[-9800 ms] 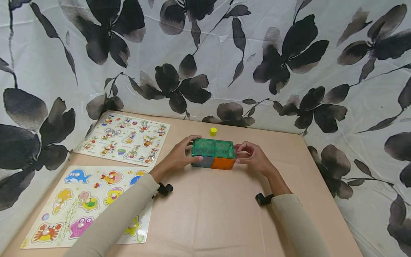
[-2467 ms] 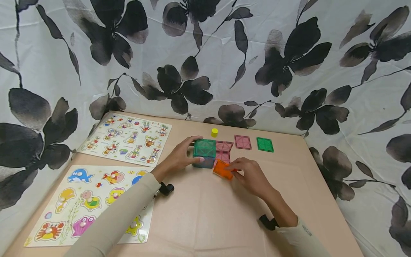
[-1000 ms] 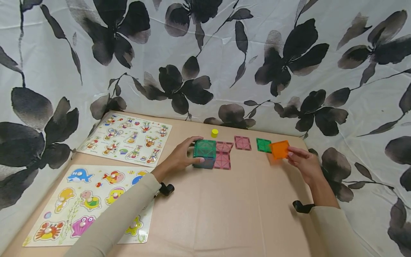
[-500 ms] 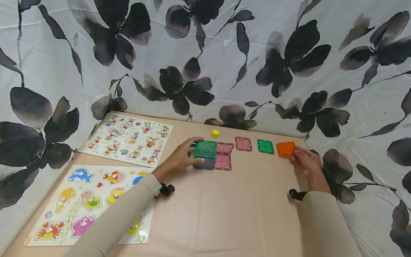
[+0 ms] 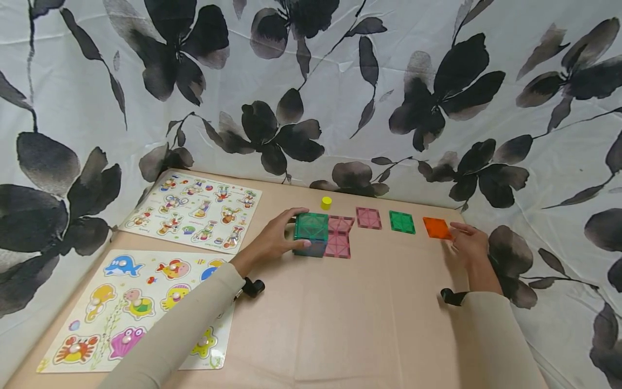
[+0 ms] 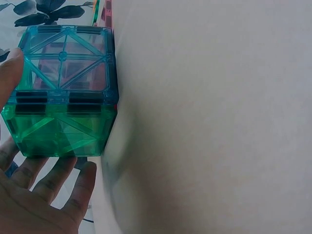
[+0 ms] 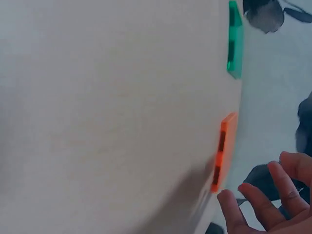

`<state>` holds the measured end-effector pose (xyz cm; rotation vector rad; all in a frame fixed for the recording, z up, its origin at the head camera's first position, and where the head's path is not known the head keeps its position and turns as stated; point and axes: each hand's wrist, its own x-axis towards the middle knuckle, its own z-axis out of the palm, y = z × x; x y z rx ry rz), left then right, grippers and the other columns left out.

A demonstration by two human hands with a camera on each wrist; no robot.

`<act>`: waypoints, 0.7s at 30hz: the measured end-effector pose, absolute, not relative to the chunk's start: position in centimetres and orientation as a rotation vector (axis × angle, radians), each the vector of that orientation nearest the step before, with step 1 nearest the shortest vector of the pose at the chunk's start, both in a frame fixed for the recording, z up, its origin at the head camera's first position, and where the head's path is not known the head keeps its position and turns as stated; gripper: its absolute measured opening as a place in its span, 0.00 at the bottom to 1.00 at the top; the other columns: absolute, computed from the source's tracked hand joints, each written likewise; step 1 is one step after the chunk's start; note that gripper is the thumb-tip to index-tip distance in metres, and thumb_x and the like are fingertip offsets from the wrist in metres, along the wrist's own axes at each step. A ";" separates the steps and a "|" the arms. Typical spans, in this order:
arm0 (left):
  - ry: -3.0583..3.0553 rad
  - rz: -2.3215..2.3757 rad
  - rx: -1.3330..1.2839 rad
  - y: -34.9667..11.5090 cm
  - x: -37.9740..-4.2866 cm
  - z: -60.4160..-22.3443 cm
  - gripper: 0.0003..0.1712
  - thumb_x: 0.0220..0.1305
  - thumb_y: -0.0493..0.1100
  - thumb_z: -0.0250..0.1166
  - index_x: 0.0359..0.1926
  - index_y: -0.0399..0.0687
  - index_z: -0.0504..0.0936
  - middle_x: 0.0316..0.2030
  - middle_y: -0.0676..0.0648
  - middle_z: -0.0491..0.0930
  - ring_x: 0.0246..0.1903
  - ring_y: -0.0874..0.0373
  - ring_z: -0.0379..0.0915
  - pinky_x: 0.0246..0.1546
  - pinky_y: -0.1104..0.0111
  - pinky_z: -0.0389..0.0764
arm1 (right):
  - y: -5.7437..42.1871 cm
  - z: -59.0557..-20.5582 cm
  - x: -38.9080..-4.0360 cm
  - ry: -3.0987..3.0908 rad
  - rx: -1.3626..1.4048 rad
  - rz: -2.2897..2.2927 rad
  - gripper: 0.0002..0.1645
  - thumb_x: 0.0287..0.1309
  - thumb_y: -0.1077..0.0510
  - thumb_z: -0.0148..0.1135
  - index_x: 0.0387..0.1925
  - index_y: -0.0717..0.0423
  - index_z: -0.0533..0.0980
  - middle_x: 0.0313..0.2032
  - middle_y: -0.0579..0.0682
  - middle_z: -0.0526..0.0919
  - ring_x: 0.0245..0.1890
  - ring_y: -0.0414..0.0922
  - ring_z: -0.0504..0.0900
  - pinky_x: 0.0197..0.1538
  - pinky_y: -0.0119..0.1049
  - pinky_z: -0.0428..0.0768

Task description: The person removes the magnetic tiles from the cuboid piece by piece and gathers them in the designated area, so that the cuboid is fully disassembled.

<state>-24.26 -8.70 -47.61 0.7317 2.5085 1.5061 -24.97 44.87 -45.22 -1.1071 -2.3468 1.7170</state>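
Note:
A see-through block of magnetic tiles (image 5: 311,224), green on top with a blue front, stands mid-table. My left hand (image 5: 267,240) steadies it, thumb at the front and fingers round its left and back; the left wrist view shows the blue face (image 6: 63,63) close up. Pink magnetic tiles (image 5: 337,245) adjoin the block's right side, one lying flat and one upright. An orange magnetic tile (image 5: 437,228) lies flat near the right table edge. Beside it is my right hand (image 5: 470,246), fingers loosely spread and holding nothing. A green tile (image 5: 402,222) and a pink tile (image 5: 369,218) lie farther left.
A small yellow cylinder (image 5: 326,202) stands behind the block. Two picture puzzle boards (image 5: 102,351) lie on the left, partly under the left sleeve (image 5: 180,324). The table (image 5: 350,324) backs onto a floral cloth (image 5: 350,97).
My right hand carried the orange tile from the block to the far right, laid it flat and let go. Earlier, pink and green tiles joined the row. The left hand stayed at the block.

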 end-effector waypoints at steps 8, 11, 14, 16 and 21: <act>2.518 1.492 0.726 -8.7 -24.0 -47.2 0.51 0.63 0.51 0.80 0.80 0.59 0.63 0.77 0.48 0.66 0.77 0.42 0.65 0.79 0.42 0.62 | 39.6 -42.8 -22.3 -2.619 -0.625 1.391 0.28 0.77 0.45 0.62 0.71 0.50 0.77 0.62 0.44 0.82 0.55 0.35 0.80 0.67 0.37 0.82; 2.522 1.493 0.719 -8.6 -24.0 -47.1 0.50 0.63 0.51 0.80 0.80 0.60 0.63 0.77 0.48 0.67 0.77 0.42 0.65 0.79 0.41 0.63 | 37.1 -42.4 -21.6 -2.649 -0.386 1.304 0.26 0.74 0.46 0.66 0.67 0.51 0.80 0.62 0.49 0.85 0.53 0.34 0.82 0.57 0.24 0.82; 2.527 1.489 0.711 -8.6 -24.0 -47.2 0.50 0.63 0.50 0.79 0.80 0.61 0.63 0.77 0.48 0.67 0.77 0.42 0.65 0.79 0.41 0.62 | 34.7 -42.4 -21.4 -2.658 -0.155 1.248 0.23 0.72 0.51 0.68 0.64 0.53 0.82 0.64 0.55 0.84 0.60 0.45 0.84 0.52 0.17 0.80; 2.530 1.483 0.710 -8.6 -24.0 -47.3 0.49 0.63 0.51 0.79 0.80 0.62 0.63 0.77 0.49 0.66 0.77 0.42 0.64 0.79 0.42 0.62 | 33.2 -42.5 -21.5 -2.665 -0.024 1.231 0.22 0.71 0.53 0.70 0.63 0.54 0.83 0.65 0.56 0.83 0.64 0.54 0.82 0.54 0.19 0.81; 2.529 1.477 0.716 -8.5 -24.0 -47.3 0.50 0.64 0.50 0.79 0.80 0.62 0.62 0.78 0.49 0.66 0.78 0.42 0.64 0.80 0.41 0.62 | 29.1 -43.2 -22.2 -2.685 0.190 1.191 0.21 0.67 0.57 0.73 0.59 0.55 0.85 0.64 0.57 0.84 0.64 0.61 0.82 0.63 0.48 0.85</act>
